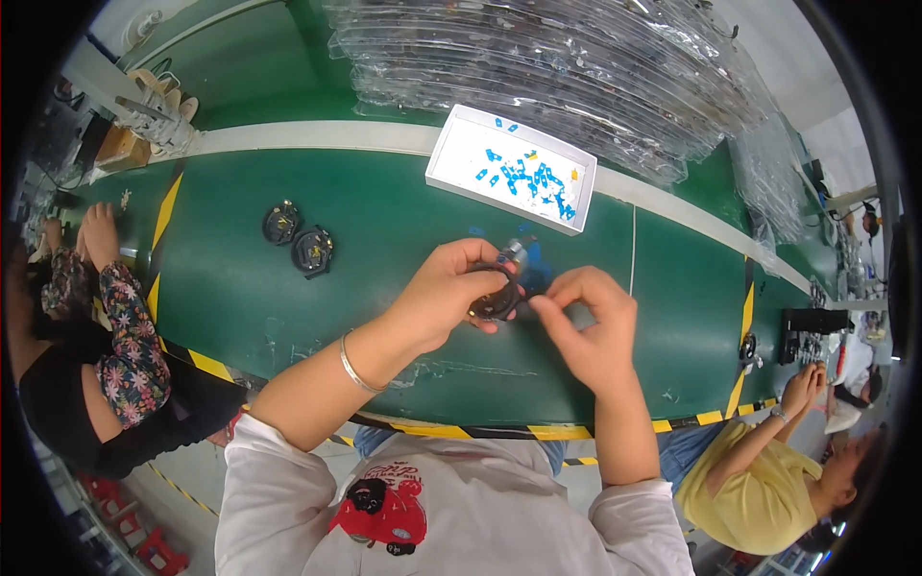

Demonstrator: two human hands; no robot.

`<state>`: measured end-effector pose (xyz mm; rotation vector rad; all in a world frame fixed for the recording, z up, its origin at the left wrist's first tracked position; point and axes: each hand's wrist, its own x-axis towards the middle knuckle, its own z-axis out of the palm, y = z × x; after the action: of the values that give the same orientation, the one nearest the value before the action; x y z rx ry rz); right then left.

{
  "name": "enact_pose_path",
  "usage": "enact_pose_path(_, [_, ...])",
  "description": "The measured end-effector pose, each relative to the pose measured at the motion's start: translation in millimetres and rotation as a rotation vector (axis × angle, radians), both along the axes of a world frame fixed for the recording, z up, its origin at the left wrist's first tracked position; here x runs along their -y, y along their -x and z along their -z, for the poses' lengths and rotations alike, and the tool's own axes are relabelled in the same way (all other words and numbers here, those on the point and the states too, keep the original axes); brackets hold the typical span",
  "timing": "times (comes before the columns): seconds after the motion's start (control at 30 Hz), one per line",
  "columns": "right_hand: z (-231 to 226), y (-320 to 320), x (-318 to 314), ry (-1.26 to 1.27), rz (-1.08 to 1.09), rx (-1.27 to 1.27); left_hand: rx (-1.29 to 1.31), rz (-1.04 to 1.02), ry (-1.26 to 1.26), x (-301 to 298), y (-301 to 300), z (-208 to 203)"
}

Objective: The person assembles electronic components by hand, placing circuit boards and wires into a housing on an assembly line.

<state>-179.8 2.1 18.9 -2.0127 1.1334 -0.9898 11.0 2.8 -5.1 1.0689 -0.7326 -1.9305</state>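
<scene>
My left hand [449, 293] is closed around a round black housing [495, 294], which resembles a watch case, and holds it above the green table. My right hand [591, 326] is just to the right of it, thumb and forefinger pinched together at a small dark bit by the housing's edge; what they grip is too small to make out. Just beyond the fingers are a blurred blue translucent piece [536, 271] and a small metallic part [516, 252]. Two more round black housings [281, 223] [312, 252] with gold-coloured details lie to the left.
A white box [447, 158] with small blue pieces stands beyond my hands. Stacked clear plastic trays [538, 67] rise behind it. Black-and-yellow tape [432, 431] marks the table's near edge. Co-workers sit at both sides, one in a floral sleeve [133, 336], another in yellow [754, 480].
</scene>
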Motion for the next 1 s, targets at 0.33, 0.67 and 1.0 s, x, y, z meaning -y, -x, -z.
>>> enact_pose_path(0.33, [10.6, -4.6, 8.0, -0.254, 0.105, 0.323, -0.003, 0.037, 0.067, 1.5, 2.3, -3.5])
enact_pose_path(0.67, [-1.5, 23.6, 9.0, -0.291, -0.052, 0.414, 0.187, 0.106, 0.502, -23.0, 24.7, -19.5])
enact_pose_path(1.0, [8.4, 243.6, -15.3, -0.301, 0.648, 0.238, -0.622, 0.717, 1.052, -74.4, -22.4, -209.4])
